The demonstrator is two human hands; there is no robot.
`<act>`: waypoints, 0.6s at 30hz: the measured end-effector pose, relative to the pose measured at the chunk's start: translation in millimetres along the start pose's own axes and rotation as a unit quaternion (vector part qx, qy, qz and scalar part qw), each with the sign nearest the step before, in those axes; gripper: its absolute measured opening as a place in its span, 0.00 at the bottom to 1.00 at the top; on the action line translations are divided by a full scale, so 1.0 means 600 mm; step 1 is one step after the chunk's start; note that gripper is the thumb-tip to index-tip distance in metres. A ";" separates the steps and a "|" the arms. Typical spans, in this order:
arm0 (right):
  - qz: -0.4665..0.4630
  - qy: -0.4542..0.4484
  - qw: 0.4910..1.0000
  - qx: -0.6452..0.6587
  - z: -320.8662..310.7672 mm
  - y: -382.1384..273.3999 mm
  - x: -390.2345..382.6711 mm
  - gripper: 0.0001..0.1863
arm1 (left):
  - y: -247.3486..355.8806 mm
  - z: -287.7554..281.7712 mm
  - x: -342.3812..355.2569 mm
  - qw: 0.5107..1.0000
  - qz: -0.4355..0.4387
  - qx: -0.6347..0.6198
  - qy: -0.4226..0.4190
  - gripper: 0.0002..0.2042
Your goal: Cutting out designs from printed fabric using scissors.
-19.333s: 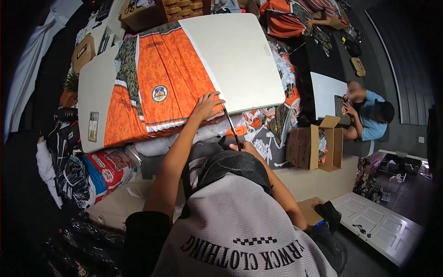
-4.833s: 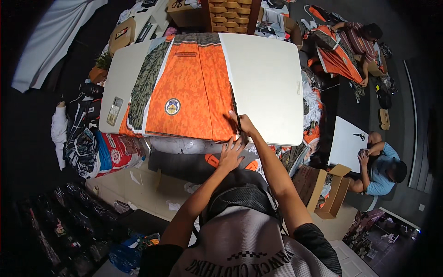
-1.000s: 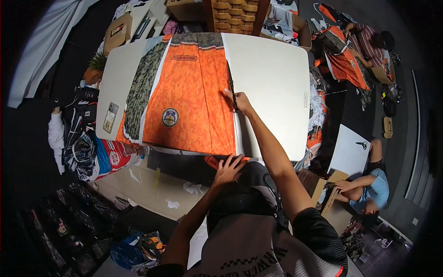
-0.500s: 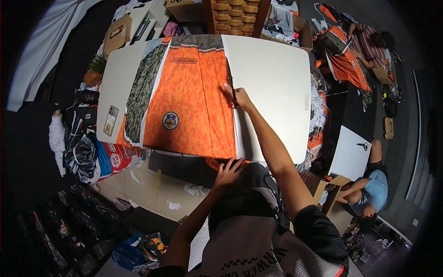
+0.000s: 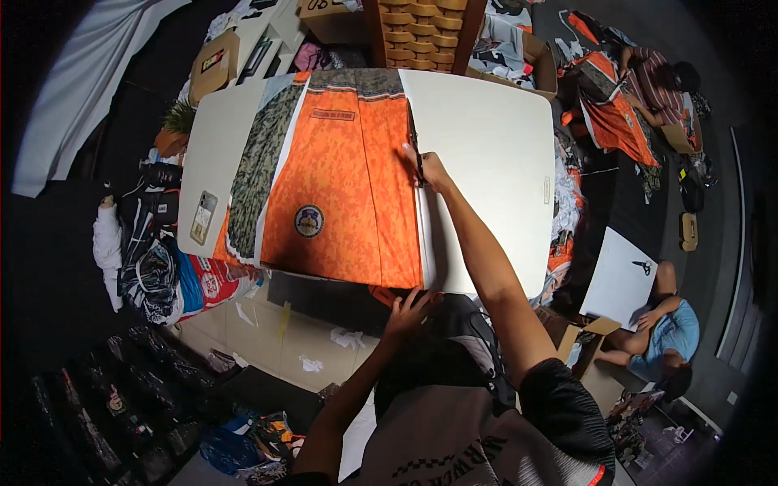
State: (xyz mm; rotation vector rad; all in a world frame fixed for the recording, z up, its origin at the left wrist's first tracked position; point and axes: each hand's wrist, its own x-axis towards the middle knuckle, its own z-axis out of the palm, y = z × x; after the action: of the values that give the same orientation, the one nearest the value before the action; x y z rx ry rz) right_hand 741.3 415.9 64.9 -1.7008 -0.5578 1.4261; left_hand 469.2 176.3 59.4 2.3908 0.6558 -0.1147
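A pair of black scissors (image 5: 421, 168) is gripped by the right hand (image 5: 435, 172), with the fingers curled around the handles. The scissors are held at the right edge of a big orange cloth with a blotchy print (image 5: 348, 182), and their blades are pointed toward the far side. The orange cloth is spread over the middle of a cream table with rounded corners (image 5: 490, 146). The near edge of the cloth is met by the left hand (image 5: 408, 313), whose fingers are spread a little; whether the cloth is pinched there cannot be told. The cloth is marked with a round blue and white badge (image 5: 309, 221) near its lower left part, and a band of dark green and brown spots is seen across its far end. A long green and brown spotted piece of cloth (image 5: 263, 166) is seen on its left side, with a white strip in between. A flat phone (image 5: 203, 217) is laid on the left end of the table. Off to the right, a flat white board (image 5: 613, 279) is topped with another pair of scissors, all black (image 5: 643, 266). A person in a light blue shirt (image 5: 674, 328) is seated beside the board, near an open brown cardboard box (image 5: 602, 326).
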 end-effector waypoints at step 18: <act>0.003 0.007 1.000 -0.024 0.000 -0.032 0.040 0.35 | -0.019 0.039 0.002 0.994 0.016 0.037 0.099 0.33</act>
State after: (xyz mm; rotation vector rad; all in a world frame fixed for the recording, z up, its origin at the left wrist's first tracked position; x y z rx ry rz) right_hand 750.5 445.0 66.7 -1.7505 -0.5841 1.4143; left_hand 466.4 170.1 34.2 2.5035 0.7150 0.1142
